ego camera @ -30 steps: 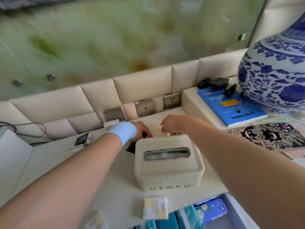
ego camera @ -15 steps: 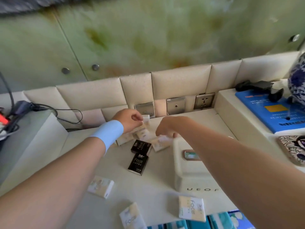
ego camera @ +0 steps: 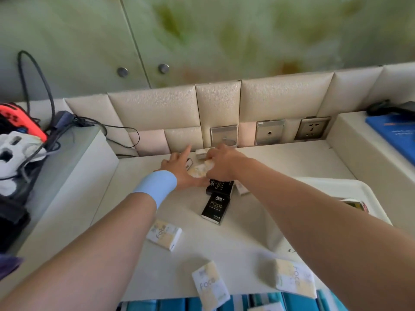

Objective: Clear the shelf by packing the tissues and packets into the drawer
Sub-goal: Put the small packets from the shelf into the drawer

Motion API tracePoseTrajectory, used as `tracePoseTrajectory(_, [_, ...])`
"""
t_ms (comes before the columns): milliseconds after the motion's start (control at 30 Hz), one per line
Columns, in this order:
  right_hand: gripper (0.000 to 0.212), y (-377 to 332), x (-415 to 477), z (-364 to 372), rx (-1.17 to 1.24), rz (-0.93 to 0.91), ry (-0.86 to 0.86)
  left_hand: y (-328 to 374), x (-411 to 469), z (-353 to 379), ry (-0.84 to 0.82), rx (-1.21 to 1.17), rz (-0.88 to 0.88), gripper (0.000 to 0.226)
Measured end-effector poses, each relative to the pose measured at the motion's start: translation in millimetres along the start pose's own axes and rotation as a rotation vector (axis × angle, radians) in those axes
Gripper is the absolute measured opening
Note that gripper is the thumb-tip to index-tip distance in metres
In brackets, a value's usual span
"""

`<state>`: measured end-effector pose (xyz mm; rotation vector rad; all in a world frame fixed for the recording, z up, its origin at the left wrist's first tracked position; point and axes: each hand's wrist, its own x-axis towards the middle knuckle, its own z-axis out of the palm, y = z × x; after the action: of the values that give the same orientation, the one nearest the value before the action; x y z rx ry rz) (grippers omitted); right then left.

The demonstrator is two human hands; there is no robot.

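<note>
Both hands meet at the back of the cream shelf (ego camera: 224, 248), over a cluster of small tissue packets. My left hand (ego camera: 179, 168) lies flat with fingers spread beside a pale packet (ego camera: 198, 170). My right hand (ego camera: 222, 163) is closed over that pale packet and touches a white one (ego camera: 201, 153) by the wall. Two black "Face" packets (ego camera: 214, 207) lie just in front of the hands. Three pale "Face" packets rest nearer me: one at the left (ego camera: 164, 234), one at the front edge (ego camera: 210, 285), one at the right (ego camera: 294, 280). The open drawer (ego camera: 292, 303) shows blue packs below.
A cream tissue box (ego camera: 336, 198) stands at the right, partly behind my right arm. Wall sockets (ego camera: 269, 132) line the padded back. A raised ledge at the left holds game controllers (ego camera: 18, 131) and cables. A blue book (ego camera: 395, 131) lies on the right ledge.
The view has swung left and down. My hands came together over the packets at the back wall; my left hand opened flat and my right hand closed on the pale packet.
</note>
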<state>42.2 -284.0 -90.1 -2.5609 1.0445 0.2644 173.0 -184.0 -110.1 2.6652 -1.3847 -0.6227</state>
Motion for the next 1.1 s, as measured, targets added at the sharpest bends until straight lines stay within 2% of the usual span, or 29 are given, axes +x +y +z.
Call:
tracePoseTrajectory(100, [0.045,-2.1,-6.8,1.5,0.036,0.009,0.001,0.3,4.1,-1.5,0.000,-0.018,0.031,0.134])
tracePoseTrajectory(167, [0.051,-0.7,-8.2,3.6,0.073,0.012,0.072,1.3,5.5,-0.2,0.010,-0.001,0.055,0.134])
tracePoseTrajectory(267, [0.063,3.8,-5.5,5.9,0.042,0.070,0.212,5.7,8.6,-0.5,0.117,0.003,0.060,0.131])
tracePoseTrajectory(333, [0.072,6.1,-4.0,9.5,-0.047,0.157,0.160,8.5,15.1,-2.4,0.135,0.024,0.079,0.128])
tracePoseTrajectory(433, [0.084,13.1,-4.3,14.5,-0.063,0.344,-0.027,11.3,28.5,1.7,-0.001,0.054,0.124,0.120])
tracePoseTrajectory(500, [0.093,16.8,-10.8,13.3,-0.057,0.395,-0.151,11.7,36.6,7.7,-0.035,0.074,0.170,0.110])
tracePoseTrajectory(600, [0.091,11.9,-29.6,8.2,-0.063,0.383,-0.261,12.2,36.7,11.1,-0.012,0.109,0.223,0.098])
tracePoseTrajectory(800, [0.082,-13.8,-59.6,32.8,-0.104,0.279,-0.149,5.8,-11.4,24.9,0.004,0.105,0.229,0.073])
tracePoseTrajectory(933, [0.085,-33.2,-85.3,55.3,0.030,0.242,-0.122,-1.1,-55.7,37.8,-0.003,0.154,0.204,0.075])
tracePoseTrajectory(1100, [0.087,-52.6,-136.0,72.7,0.000,0.178,-0.138,-11.3,-116.7,49.2,-0.069,0.108,0.150,0.078])
